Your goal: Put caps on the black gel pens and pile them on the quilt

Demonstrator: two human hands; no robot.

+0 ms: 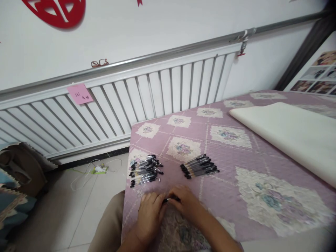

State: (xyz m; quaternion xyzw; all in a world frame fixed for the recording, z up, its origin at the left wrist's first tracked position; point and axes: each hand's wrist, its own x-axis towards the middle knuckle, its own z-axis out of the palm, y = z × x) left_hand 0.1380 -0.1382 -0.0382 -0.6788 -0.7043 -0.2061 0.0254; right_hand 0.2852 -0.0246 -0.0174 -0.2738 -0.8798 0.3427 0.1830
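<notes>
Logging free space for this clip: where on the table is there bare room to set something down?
Widest: the bare tablecloth between the neat pen row and the white sheet. A narrower gap separates that row from the looser pen pile. Crowded: the pile itself, and the near side, where the left hand and right hand hold a pen.

Bare hands [150,212], bare forearms [214,227], one khaki trouser leg [109,225], apparently plain

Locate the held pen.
In the head view, the pen is at lower centre, between the left hand and right hand, below the left pile and right pile of pens.
</notes>
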